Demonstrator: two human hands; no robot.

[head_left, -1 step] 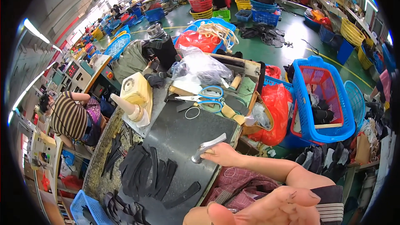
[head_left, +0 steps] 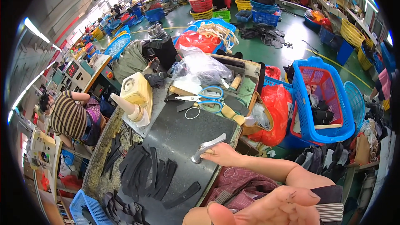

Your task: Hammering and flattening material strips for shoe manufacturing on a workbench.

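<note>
My right hand (head_left: 221, 154) grips a shiny metal cobbler's hammer (head_left: 210, 144) over the dark work surface (head_left: 183, 121). The hammer's rounded face is down by the surface and its flat end points up to the right; the handle is hidden by my fingers. Large and near at the lower edge, my left hand (head_left: 271, 208) has its fingers apart and nothing in it. Black fabric strips (head_left: 141, 171) lie in a pile left of the hammer, with a single strip (head_left: 182, 195) nearer me. Scissors with blue handles (head_left: 210, 96) rest further back, beside a thin pale ring (head_left: 192, 113).
A cream machine with a cone (head_left: 135, 96) stands at the surface's far left. Clear plastic bags (head_left: 202, 68) lie at the back. To the right are a red bag (head_left: 273, 116) and a blue basket (head_left: 350, 135). A person in a striped shirt (head_left: 68, 114) sits at left.
</note>
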